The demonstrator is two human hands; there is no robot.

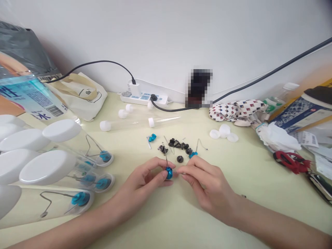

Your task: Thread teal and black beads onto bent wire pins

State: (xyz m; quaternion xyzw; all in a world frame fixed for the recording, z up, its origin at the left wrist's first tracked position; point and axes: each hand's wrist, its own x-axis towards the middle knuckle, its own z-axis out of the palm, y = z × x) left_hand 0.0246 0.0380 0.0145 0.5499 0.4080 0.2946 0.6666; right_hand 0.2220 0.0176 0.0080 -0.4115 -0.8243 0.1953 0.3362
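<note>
While the left hand [141, 181] is gripping a blue metal piece [169, 173] in a closed pinch, the right hand [207, 183] is pinching a small silver pin [177, 172] against its side. A thin wire [166, 159] is sticking up from the blue piece. Both hands are working low over the pale yellow table [249, 204], near its middle. Just beyond them, a loose pile of black pieces [177, 143] is lying with a bent wire [199, 145] and another blue piece [193, 155] to its right, and a small Allen key [148, 141] is lying to its left beside a third blue piece [152, 137]. Along the left, clear tubes with white caps [48, 173] are lying, each holding a blue piece on wire. Farther back, an empty tube [129, 121] and loose white caps [224, 130] are lying near a power strip [142, 98].
</note>
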